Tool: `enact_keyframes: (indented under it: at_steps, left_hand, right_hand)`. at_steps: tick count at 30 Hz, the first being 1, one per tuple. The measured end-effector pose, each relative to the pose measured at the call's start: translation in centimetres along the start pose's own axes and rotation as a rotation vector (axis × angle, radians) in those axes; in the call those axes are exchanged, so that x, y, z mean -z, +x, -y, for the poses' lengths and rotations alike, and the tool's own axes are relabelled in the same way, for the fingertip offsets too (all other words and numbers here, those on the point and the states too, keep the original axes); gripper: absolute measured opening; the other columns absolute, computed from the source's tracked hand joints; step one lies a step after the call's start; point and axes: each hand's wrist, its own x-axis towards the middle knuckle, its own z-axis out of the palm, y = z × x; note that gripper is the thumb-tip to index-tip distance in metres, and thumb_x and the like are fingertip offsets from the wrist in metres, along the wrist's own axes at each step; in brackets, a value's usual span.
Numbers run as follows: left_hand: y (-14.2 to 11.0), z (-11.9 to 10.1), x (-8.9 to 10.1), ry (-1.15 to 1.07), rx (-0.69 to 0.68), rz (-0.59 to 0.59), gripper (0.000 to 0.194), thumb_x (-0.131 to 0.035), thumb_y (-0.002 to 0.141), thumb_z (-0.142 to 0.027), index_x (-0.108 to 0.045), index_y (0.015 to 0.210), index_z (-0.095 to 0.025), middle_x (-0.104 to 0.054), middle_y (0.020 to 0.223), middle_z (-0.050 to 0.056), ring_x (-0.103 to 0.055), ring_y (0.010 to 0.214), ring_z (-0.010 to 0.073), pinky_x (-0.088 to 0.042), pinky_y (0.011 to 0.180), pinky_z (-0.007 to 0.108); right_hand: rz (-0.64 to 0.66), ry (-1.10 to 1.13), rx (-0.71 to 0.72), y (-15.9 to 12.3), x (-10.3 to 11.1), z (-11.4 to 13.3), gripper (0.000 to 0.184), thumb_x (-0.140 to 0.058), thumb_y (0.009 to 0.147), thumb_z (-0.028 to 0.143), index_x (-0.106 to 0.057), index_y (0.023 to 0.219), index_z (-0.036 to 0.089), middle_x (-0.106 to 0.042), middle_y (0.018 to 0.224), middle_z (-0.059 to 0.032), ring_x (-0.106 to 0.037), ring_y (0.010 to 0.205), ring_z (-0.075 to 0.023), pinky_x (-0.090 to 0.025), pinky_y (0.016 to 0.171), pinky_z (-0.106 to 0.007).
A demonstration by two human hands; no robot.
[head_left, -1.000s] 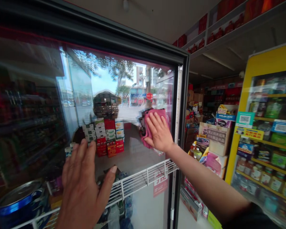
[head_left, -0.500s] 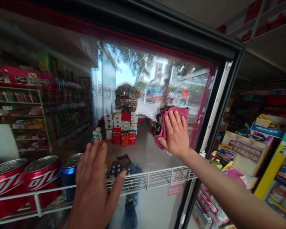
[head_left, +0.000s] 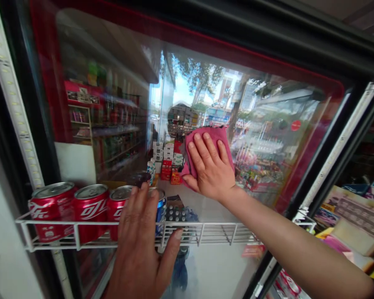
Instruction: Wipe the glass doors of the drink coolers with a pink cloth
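Note:
My right hand [head_left: 212, 166] presses a pink cloth [head_left: 222, 135] flat against the inner side of a glass cooler door [head_left: 262, 112], holding it there with outstretched fingers. A thin dark trim shows along the cloth's edge. My left hand [head_left: 143, 245] is raised at the lower middle, thumb spread from the fingers and nothing in it. Behind it runs a white wire rack [head_left: 202, 226]; whether the hand touches the rack cannot be seen. Red soda cans [head_left: 90, 207] stand upright in the rack, and a blue can [head_left: 160, 209] is partly hidden behind my left fingers.
Light strips [head_left: 339, 141] line the cooler's frame on both sides. At the right, cartons [head_left: 352, 211] and packaged goods stand close beside it. Shop shelves, stacked boxes, trees and the street appear in the glass, partly as reflections.
The view has shifted left, bringing the door's left side and more red cans into sight. My right hand has slid the pink cloth leftward over the glass. My left hand stays raised and spread.

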Motion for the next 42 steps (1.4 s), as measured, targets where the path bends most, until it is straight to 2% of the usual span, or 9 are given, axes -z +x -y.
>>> enact_keyframes:
  at_steps: [7,14,20,27,31,34,37,40,42]
  left_hand:
    - [-1.6,3.1,2.8,0.012,0.032,-0.023,0.092,-0.066,0.101,-0.036,-0.022,0.179,-0.016,-0.027,0.188,0.017,-0.022,0.178,0.0344,-0.022,0.145,0.058]
    - [-3.3,6.0,5.6,0.082,0.087,-0.021,0.092,-0.065,0.102,-0.037,-0.02,0.18,-0.02,-0.027,0.189,0.016,-0.022,0.178,0.035,-0.025,0.143,0.062]
    - [-4.4,8.0,7.6,0.125,0.115,0.005,0.091,-0.064,0.103,-0.038,-0.018,0.181,-0.023,-0.027,0.189,0.016,-0.025,0.177,0.0345,-0.025,0.143,0.062]
    - [-5.3,9.6,10.0,0.194,0.152,-0.022,0.093,-0.064,0.103,-0.036,-0.017,0.181,-0.022,-0.027,0.189,0.015,-0.019,0.179,0.0325,-0.02,0.145,0.058]
    - [-5.8,9.6,10.4,0.204,0.175,-0.024,0.092,-0.065,0.102,-0.036,-0.018,0.181,-0.024,-0.025,0.19,0.014,-0.021,0.178,0.033,-0.02,0.145,0.058]
    - [-5.9,9.3,10.1,0.2,0.176,-0.027,0.093,-0.065,0.102,-0.036,-0.018,0.181,-0.025,-0.026,0.19,0.014,-0.022,0.178,0.0339,-0.021,0.144,0.06]
    - [-5.7,8.8,9.8,0.185,0.177,-0.022,0.093,-0.065,0.102,-0.037,-0.017,0.181,-0.024,-0.025,0.19,0.015,-0.021,0.178,0.0345,-0.022,0.144,0.061]
    - [-5.6,8.2,9.7,0.182,0.185,-0.019,0.093,-0.065,0.103,-0.038,-0.019,0.181,-0.022,-0.025,0.19,0.016,-0.02,0.178,0.0353,-0.021,0.144,0.061]
    - [-5.6,7.9,9.7,0.198,0.188,-0.015,0.092,-0.065,0.103,-0.04,-0.02,0.181,-0.02,-0.026,0.189,0.017,-0.021,0.178,0.0361,-0.022,0.144,0.062]
  right_hand:
    - [0.055,0.104,0.171,5.6,-0.3,6.4,0.095,-0.062,0.107,0.061,-0.024,0.183,0.018,-0.018,0.192,-0.0097,-0.011,0.18,-0.038,-0.007,0.146,-0.067]
    - [0.093,0.146,0.338,9.5,-0.5,9.1,0.092,-0.063,0.108,0.053,-0.021,0.183,0.019,-0.013,0.193,-0.0074,-0.009,0.18,-0.0362,-0.006,0.146,-0.069]
    - [0.165,0.234,0.515,13.2,-0.7,12.1,0.084,-0.059,0.107,0.045,-0.026,0.182,0.026,-0.024,0.191,0.0004,-0.012,0.18,-0.0309,-0.009,0.147,-0.065]
    - [0.296,-0.021,0.814,17.4,-1.2,16.1,0.073,-0.045,0.113,0.047,-0.031,0.179,0.021,-0.022,0.192,0.0021,-0.01,0.18,-0.0199,-0.001,0.147,-0.052]
    - [0.318,-0.099,0.925,18.7,-1.4,17.3,0.065,-0.037,0.117,0.044,-0.033,0.179,0.027,-0.023,0.191,0.0075,-0.014,0.179,-0.0161,0.002,0.147,-0.046]
    - [0.32,-0.076,0.975,19.2,-1.5,17.7,0.059,-0.04,0.116,0.033,-0.044,0.174,0.027,-0.028,0.189,0.0083,-0.016,0.179,-0.0148,0.001,0.146,-0.046]
    - [0.294,0.026,0.998,19.2,-1.8,17.7,0.055,-0.041,0.112,0.026,-0.055,0.165,0.022,-0.038,0.184,0.0037,-0.022,0.176,-0.0192,-0.005,0.143,-0.054]
    - [0.207,0.11,1.007,18.9,-2.4,17.0,0.059,-0.033,0.108,0.028,-0.062,0.158,0.017,-0.047,0.177,-0.0012,-0.033,0.171,-0.0253,-0.015,0.136,-0.055]
    - [0.137,0.107,1.035,18.6,-3.0,16.2,0.059,-0.041,0.107,0.029,-0.061,0.16,0.014,-0.05,0.177,-0.0044,-0.038,0.169,-0.0272,-0.019,0.139,-0.055]
